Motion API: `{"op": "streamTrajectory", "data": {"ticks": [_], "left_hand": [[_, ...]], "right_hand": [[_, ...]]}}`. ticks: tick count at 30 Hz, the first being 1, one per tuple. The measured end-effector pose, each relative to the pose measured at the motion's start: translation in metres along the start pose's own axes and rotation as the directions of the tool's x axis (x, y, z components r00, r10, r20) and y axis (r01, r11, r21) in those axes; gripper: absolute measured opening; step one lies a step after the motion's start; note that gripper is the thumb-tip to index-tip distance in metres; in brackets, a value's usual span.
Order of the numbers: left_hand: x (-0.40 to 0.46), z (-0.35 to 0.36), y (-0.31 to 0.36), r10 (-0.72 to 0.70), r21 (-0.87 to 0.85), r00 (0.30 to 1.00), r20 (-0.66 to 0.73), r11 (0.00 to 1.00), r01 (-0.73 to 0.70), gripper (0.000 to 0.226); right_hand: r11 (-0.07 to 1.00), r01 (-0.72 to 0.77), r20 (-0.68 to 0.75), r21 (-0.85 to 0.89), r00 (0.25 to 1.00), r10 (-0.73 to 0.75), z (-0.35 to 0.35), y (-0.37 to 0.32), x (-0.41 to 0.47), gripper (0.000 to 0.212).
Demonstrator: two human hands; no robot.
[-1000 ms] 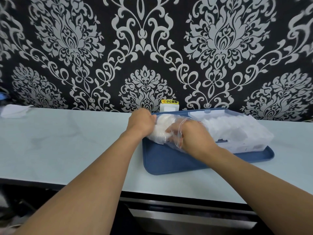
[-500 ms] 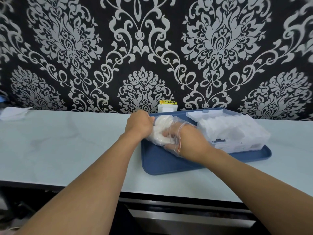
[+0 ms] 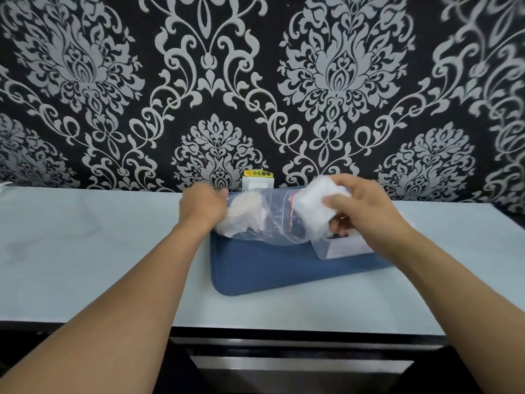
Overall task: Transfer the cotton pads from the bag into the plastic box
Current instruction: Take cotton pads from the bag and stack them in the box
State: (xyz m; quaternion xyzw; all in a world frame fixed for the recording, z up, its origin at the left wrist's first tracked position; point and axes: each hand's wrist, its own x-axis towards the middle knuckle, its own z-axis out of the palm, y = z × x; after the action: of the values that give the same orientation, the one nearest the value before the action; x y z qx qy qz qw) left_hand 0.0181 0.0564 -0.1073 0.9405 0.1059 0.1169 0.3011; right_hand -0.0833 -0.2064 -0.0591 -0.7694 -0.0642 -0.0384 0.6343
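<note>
A clear zip bag with white cotton pads left inside lies over the back of the blue tray. My left hand grips the bag's closed left end. My right hand holds a thick stack of white cotton pads just outside the bag's mouth, above the left end of the clear plastic box. My right hand and the stack hide most of the box.
The tray sits on a pale countertop against a black-and-silver patterned wall. A white socket with a yellow label is on the wall behind the bag. A dark drawer front lies below the counter edge.
My right hand has come out of the bag with a stack of pads and moved right, over the box. The left hand kept its hold on the bag's end.
</note>
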Motion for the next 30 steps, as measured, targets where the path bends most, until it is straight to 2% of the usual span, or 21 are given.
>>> {"op": "streamTrajectory", "data": {"ticks": [2, 3, 4, 5, 6, 7, 9, 10, 12, 16, 19, 20, 22, 25, 28, 30], "left_hand": [[-0.008, -0.01, 0.016, 0.077, -0.104, 0.97, -0.229, 0.989, -0.103, 0.046], [-0.017, -0.016, 0.027, 0.109, -0.225, 0.931, -0.348, 0.954, -0.196, 0.044], [-0.031, -0.025, 0.045, 0.119, -0.376, 0.911, -0.394, 0.884, -0.279, 0.042], [-0.047, -0.03, 0.066, 0.132, -0.533, 0.923, -0.362, 0.783, -0.321, 0.041], [-0.068, -0.033, 0.086, 0.163, -0.673, 0.951, -0.261, 0.676, -0.301, 0.044], [-0.087, -0.032, 0.105, 0.204, -0.782, 0.973, -0.107, 0.586, -0.209, 0.048], [-0.114, -0.021, 0.132, 0.265, -0.898, 0.953, 0.149, 0.439, 0.018, 0.057], [-0.123, -0.014, 0.141, 0.279, -0.915, 0.94, 0.195, 0.397, 0.072, 0.062], [-0.129, -0.006, 0.149, 0.27, -0.919, 0.942, 0.2, 0.386, 0.084, 0.069], [-0.126, 0.001, 0.151, 0.264, -0.943, 0.938, 0.226, 0.3, 0.143, 0.043], [-0.134, 0.009, 0.157, 0.292, -0.917, 0.941, 0.17, 0.397, 0.042, 0.027], [-0.139, 0.013, 0.159, 0.253, -0.917, 0.951, 0.177, 0.393, 0.066, 0.026], [-0.148, 0.019, 0.162, 0.131, -0.929, 0.962, 0.239, 0.321, 0.187, 0.023], [-0.151, 0.025, 0.165, 0.005, -0.92, 0.946, 0.324, 0.235, 0.313, 0.027], [-0.149, 0.025, 0.168, -0.02, -0.899, 0.921, 0.388, 0.21, 0.384, 0.024], [-0.151, 0.025, 0.171, 0.022, -0.874, 0.893, 0.449, 0.221, 0.433, 0.021]], "right_hand": [[0.961, -0.097, -0.058, 0.26, 0.992, 0.116, -0.014, -0.001, -0.001, 0.014], [0.914, -0.133, -0.042, 0.383, 0.986, 0.161, -0.014, -0.001, -0.001, 0.014], [0.872, -0.154, -0.015, 0.464, 0.983, 0.182, -0.012, -0.002, -0.003, 0.015], [0.849, -0.155, 0.006, 0.506, 0.984, 0.176, -0.008, -0.003, -0.006, 0.016], [0.836, -0.146, 0.022, 0.529, 0.987, 0.158, -0.002, -0.005, -0.008, 0.019], [0.828, -0.12, 0.017, 0.548, 0.991, 0.132, 0.005, -0.007, -0.011, 0.023], [0.818, -0.063, -0.027, 0.572, 0.995, 0.096, 0.018, -0.012, -0.016, 0.033], [0.817, -0.042, -0.06, 0.574, 0.994, 0.094, 0.022, -0.014, -0.018, 0.036], [0.818, -0.04, -0.111, 0.574, 0.986, 0.125, 0.025, -0.017, -0.02, 0.036], [0.858, -0.061, -0.159, 0.509, 0.974, 0.164, 0.019, -0.021, -0.021, 0.034], [0.863, -0.057, -0.223, 0.501, 0.955, 0.193, 0.018, -0.021, -0.02, 0.035], [0.862, -0.063, -0.258, 0.503, 0.941, 0.219, 0.019, -0.018, -0.019, 0.035], [0.864, -0.06, -0.344, 0.501, 0.902, 0.262, 0.023, -0.011, -0.017, 0.028], [0.855, -0.03, -0.398, 0.518, 0.876, 0.272, 0.029, -0.002, -0.011, 0.014], [0.914, 0.009, -0.492, 0.405, 0.845, 0.209, 0.028, 0.0, -0.005, 0.012], [0.945, 0.025, -0.564, 0.325, 0.808, 0.173, 0.025, 0.004, -0.001, 0.011]]}}
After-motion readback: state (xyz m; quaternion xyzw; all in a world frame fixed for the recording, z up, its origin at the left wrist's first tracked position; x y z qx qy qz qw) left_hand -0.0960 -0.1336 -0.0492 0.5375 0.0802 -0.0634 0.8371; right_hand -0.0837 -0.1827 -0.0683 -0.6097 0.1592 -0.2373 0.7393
